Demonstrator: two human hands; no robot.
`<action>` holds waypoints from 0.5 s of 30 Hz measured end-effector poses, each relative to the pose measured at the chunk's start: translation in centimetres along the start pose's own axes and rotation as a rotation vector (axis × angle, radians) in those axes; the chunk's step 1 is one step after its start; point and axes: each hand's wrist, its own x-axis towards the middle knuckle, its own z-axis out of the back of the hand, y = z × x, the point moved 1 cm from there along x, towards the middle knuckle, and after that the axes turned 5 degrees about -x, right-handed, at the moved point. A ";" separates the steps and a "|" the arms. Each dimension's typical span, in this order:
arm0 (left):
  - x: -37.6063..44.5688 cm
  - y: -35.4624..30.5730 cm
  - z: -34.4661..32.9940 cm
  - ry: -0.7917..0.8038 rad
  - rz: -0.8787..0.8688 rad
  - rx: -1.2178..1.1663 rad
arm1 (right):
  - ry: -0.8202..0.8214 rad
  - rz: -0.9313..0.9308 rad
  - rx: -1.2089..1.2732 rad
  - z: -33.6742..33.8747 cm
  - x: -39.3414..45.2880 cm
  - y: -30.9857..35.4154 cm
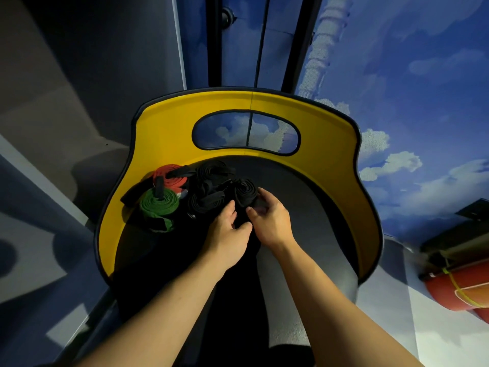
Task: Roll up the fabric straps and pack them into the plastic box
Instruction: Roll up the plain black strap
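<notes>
- right hand (272,221) had fingers curled round a black strap roll (244,193), prob to stop it unwinding
- left hand (229,234) pinched the loose tail, fingers bent, feeding it in w/ some tension
- green roll (158,205), red roll (169,176) + other black ones sat done on the yellow-backed seat (330,123)
- plastic box: not in view

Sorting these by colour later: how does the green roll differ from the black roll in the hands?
The green roll lies untouched at the seat's left; the black roll is pinched by the right hand at centre. Green shows a tight spiral; black looks looser. Both are coiled fabric straps.

Yellow-rimmed seat (330,133), apparently chair: rolled straps (201,192) on it.
</notes>
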 end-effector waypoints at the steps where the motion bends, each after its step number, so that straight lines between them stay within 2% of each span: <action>1: -0.1 0.0 0.0 -0.001 -0.008 0.009 | -0.001 -0.002 -0.001 0.0 0.0 0.0; 15: -3.5 -1.4 0.2 -0.135 -0.143 0.128 | -0.072 0.017 -0.082 2.9 -3.3 1.2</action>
